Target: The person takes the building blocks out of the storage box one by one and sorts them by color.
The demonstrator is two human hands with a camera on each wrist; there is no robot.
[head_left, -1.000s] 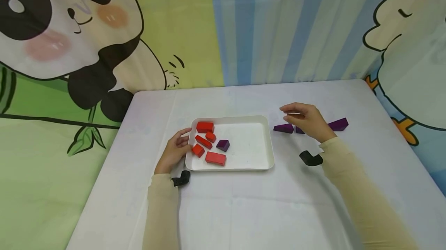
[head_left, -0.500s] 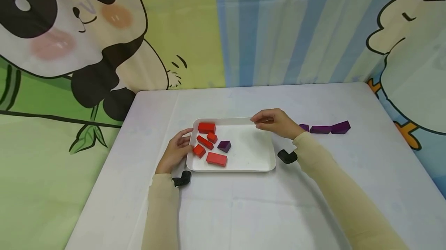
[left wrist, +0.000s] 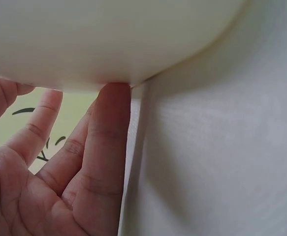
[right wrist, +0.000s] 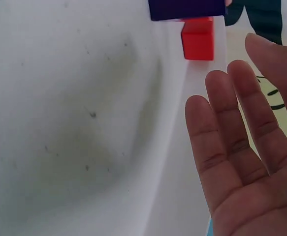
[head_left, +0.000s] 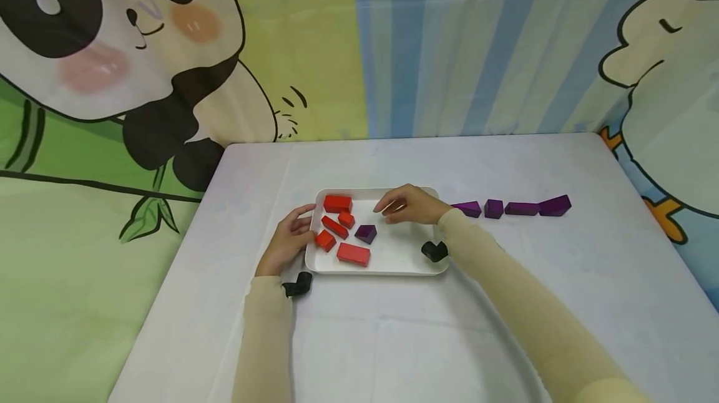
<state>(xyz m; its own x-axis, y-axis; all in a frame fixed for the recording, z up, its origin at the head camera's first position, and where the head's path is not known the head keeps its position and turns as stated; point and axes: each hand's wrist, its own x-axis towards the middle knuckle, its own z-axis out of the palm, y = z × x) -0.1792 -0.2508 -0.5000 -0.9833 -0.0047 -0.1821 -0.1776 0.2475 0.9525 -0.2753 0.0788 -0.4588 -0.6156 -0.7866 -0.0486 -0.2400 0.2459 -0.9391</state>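
Observation:
A shallow white tray (head_left: pixel 404 266) lies on the table. My left hand (head_left: pixel 288 241) is at the tray's left end. In the left wrist view, its fingers (left wrist: pixel 106 147) extend fairly straight, with fingertips against the tray's outer wall. My right hand (head_left: pixel 414 204) hovers over the tray's right half, fingers slightly bent and nothing between them. To its left in the tray is a purple block (head_left: pixel 366 234), also at the top of the right wrist view (right wrist: pixel 187 7). Several red blocks, including a long one (head_left: pixel 353 254), a larger one (head_left: pixel 337 204) and a cube (head_left: pixel 326 240), lie in the left part.
Right of the tray, several purple blocks lie in a row, among them a small one (head_left: pixel 494 209), a flat bar (head_left: pixel 521 209) and a slanted one (head_left: pixel 555 205). A white cloth (head_left: pixel 359 340) covers the table. A printed cartoon curtain (head_left: pixel 303 47) hangs behind.
My right hand has moved left from the purple row to above the tray, uncovering the row. The left hand keeps its place at the tray, and the blocks lie as before.

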